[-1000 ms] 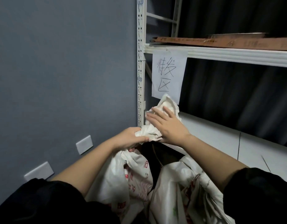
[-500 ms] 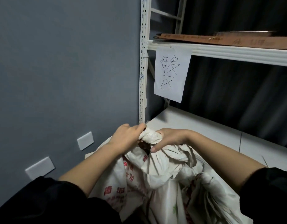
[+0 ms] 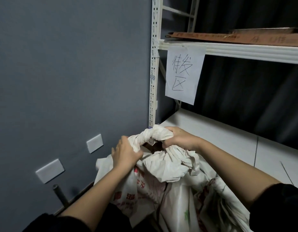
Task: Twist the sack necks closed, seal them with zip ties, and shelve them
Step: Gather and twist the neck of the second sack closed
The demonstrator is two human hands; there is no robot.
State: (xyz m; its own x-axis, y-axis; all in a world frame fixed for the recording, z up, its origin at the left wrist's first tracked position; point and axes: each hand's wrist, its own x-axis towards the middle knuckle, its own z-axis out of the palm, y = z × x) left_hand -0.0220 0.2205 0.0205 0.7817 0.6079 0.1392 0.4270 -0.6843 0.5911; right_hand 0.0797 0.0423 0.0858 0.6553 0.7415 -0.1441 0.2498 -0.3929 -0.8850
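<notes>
Beside white shelving (image 3: 228, 141), left hand (image 3: 124, 154) and right hand (image 3: 180, 139) grip sack neck (image 3: 155, 135) between them.

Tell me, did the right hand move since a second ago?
Yes. The right hand dropped from just under the paper sign, lower and nearer, and now grips the twisted sack neck.

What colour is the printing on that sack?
Red, on the off-white sack, seen in the head view.

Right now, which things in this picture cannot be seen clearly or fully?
- Zip tie: none is visible in the head view; the hands may hide one.
- Sack neck: partly covered by the right hand and left hand.
- Red print on the sack: creased, blurred, unreadable.
- Second sack: cut off by the bottom edge.
- Brown board: markings blurred.
</notes>
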